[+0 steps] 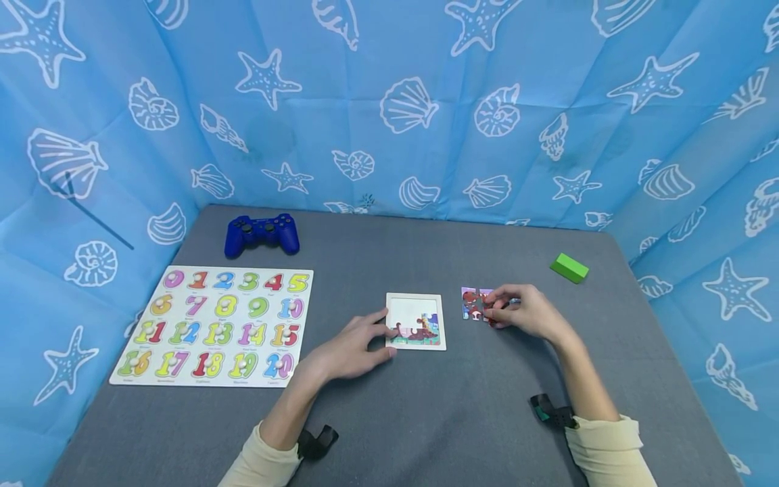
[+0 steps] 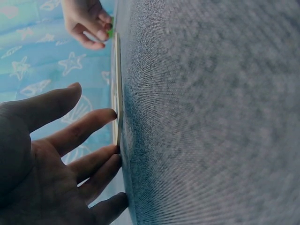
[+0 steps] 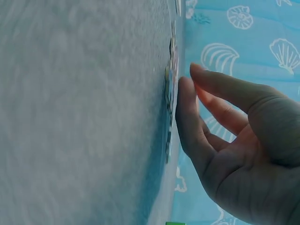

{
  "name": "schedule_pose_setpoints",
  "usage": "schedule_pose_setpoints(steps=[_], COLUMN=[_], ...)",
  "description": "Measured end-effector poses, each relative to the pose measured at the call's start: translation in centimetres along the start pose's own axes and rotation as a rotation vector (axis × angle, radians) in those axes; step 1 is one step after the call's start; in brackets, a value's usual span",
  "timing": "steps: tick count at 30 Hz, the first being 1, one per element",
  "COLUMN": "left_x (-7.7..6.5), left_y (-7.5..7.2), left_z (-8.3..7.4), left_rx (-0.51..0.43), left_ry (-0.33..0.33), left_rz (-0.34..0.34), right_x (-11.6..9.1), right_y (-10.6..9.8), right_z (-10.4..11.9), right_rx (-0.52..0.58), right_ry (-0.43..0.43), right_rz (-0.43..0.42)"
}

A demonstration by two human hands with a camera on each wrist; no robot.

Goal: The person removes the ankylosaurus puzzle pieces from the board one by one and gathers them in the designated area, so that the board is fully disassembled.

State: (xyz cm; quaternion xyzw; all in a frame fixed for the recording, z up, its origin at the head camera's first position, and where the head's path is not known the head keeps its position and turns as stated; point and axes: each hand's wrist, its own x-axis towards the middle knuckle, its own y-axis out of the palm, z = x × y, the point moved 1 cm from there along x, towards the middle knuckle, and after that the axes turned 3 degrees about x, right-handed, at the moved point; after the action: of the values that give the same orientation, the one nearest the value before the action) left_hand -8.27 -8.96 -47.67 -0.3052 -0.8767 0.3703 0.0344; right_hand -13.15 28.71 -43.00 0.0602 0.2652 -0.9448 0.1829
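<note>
A small square puzzle frame (image 1: 416, 295) with a pale rim lies at the middle of the table, partly filled with picture pieces (image 1: 420, 333) along its bottom and right side. My left hand (image 1: 348, 348) touches its left edge, fingers spread, as the left wrist view also shows. Right of the frame, several loose puzzle pieces (image 1: 471, 303) lie close together, with red, purple and blue print. Over them is my right hand (image 1: 528, 311), its fingertips at the pieces and covering some. In the right wrist view, bent fingers (image 3: 187, 108) sit beside the flat pieces (image 3: 169, 89), with nothing visible gripped between them.
A number board (image 1: 213, 326) with pegged numerals lies on the left, a blue game controller (image 1: 262, 235) behind it. At the back right sits a green block (image 1: 569, 268). A blue curtain (image 1: 408, 155) with shell prints surrounds the grey table (image 1: 426, 419).
</note>
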Motion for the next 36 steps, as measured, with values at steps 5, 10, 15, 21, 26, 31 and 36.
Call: schedule_pose_setpoints(steps=[5,10,15,21,26,31,36], left_x=[-0.3,0.1,0.1,0.1,0.3,0.4,0.4], left_y=[-0.3,0.1,0.2,-0.1,0.1,0.1,0.1], left_z=[-0.6,0.1,0.3,0.1,0.4,0.4,0.3], left_rx=[-0.017,-0.008,-0.002,0.001,0.010,0.006,0.013], left_ry=[-0.004,-0.011,-0.002,-0.012,-0.048,-0.052,-0.040], left_rz=[0.002,0.006,0.009,0.014,0.028,0.030,0.022], right_x=[0.1,0.3,0.8,1.6,2.4,3.3,3.9], right_y=[0.7,1.7,2.9,4.6,6.1,7.2,7.7], right_z=[0.3,0.8,1.5,2.5,3.6,3.9,4.1], right_rx=[0.048,0.086,0.085,0.101,0.077,0.031,-0.083], right_ry=[-0.017,-0.054,-0.107,-0.110,-0.114,-0.110,-0.119], right_rz=[0.021,0.054,0.100,0.164,0.212,0.245,0.227])
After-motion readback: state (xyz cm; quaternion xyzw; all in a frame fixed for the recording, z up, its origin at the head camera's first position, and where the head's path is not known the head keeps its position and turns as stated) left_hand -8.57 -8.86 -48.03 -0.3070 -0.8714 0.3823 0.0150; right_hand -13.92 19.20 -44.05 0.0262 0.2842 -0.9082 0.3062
